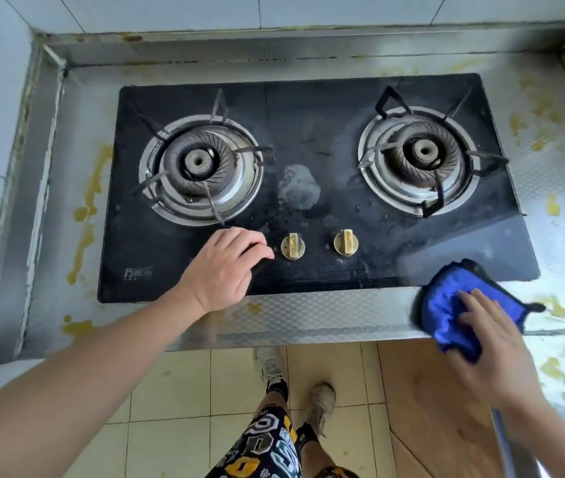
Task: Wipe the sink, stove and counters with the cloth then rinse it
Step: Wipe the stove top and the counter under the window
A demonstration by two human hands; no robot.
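Two burners sit in the black glass stove [308,132], and from the single head view the job looks only partly done. The right hand [495,343] lies over the blue microfibre cloth [446,305], its fingers laid on top of the bunched fabric; motion blur hides whether they curl around it or merely press it down. That cloth sits at the front right corner of the stove, straddling the glass edge and the steel worktop [308,319], with a fold hanging just over the worktop's front lip. The left hand [229,267] holds nothing: its fingers are loosely bent, with the tips resting on the glass just left of the left knob [293,246], near the left burner [200,169]. A pale smear [300,188] and scattered droplets mark the glass between the burners, above the right knob [346,243], so the stove top seems wetted but not wiped clean. The right burner [420,160] and its pan supports look dull and greasy. Yellow stains [89,201] run along the worktop to the left of the stove, and more dot the right side and front strip, which suggests the counters have hardly been touched. No sink is in view, so its state cannot be judged; rinsing the cloth appears to be left too.
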